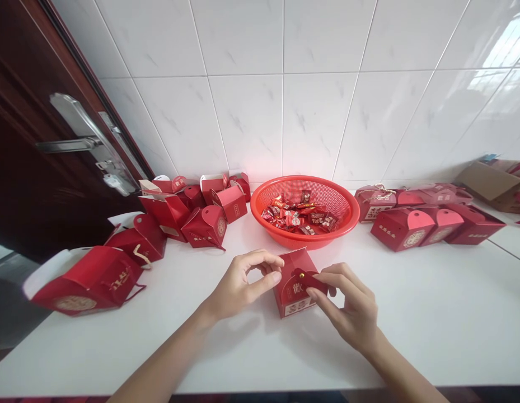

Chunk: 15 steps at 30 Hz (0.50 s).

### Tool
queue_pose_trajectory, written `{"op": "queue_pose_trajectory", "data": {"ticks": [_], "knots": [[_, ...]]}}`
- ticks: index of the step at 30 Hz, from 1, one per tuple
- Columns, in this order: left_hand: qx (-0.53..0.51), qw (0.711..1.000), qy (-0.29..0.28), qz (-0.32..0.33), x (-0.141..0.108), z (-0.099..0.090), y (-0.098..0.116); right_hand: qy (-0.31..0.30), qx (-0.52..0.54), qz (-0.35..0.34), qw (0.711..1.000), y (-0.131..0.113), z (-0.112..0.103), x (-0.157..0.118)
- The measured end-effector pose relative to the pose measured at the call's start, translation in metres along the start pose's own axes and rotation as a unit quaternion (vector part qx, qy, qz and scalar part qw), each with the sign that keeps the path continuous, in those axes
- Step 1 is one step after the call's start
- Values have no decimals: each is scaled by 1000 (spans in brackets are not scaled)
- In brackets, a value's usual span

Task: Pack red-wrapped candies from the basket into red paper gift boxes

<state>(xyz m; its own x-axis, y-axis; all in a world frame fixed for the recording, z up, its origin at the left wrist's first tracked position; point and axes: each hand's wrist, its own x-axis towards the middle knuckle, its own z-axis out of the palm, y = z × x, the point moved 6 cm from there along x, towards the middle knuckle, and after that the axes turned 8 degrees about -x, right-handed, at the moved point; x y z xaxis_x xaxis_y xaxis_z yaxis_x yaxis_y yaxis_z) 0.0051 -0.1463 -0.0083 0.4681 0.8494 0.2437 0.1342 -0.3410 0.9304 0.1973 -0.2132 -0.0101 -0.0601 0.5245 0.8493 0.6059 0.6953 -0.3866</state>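
White tiles (pixel 243 112) back a bench (pixel 263 358) where the right hand (pixel 354 308) pinches a strap (pixel 316 282) on a red box (pixel 299 259) before a basket (pixel 305 242); the left hand (pixel 240 284), loosely open, hovers at the box's edge.

Lighting: bright, diffuse daylight. Glare: window reflection whitens upper-right wall tiles (pixel 490 61). Shadows: soft, on tabletop (pixel 226 364) near left hand (pixel 245 282). Door (pixel 20 117): dim. Distortion: edges stretch.

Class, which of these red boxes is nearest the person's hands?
The box just in front of the basket: the right hand grips its gold-studded band, while the other boxes stand farther off, left and right.
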Motion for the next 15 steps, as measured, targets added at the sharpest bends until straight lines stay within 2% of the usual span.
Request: {"op": "queue_pose_trajectory", "data": {"ticks": [4, 7, 9, 13, 15], "knots": [[38, 998, -1, 48, -2, 2, 5, 2, 32, 32, 999, 5, 0, -1], [81, 994, -7, 66, -3, 6, 6, 19, 100, 73, 992, 11, -5, -3], [89, 994, -26, 61, -3, 10, 3, 43, 163, 131, 977, 21, -10, -3], [91, 993, -55, 59, -4, 15, 0, 94, 283, 245, 923, 42, -16, 0], [92, 991, -73, 68, -6, 17, 1, 75, 302, 266, 912, 48, -16, 7]]}}
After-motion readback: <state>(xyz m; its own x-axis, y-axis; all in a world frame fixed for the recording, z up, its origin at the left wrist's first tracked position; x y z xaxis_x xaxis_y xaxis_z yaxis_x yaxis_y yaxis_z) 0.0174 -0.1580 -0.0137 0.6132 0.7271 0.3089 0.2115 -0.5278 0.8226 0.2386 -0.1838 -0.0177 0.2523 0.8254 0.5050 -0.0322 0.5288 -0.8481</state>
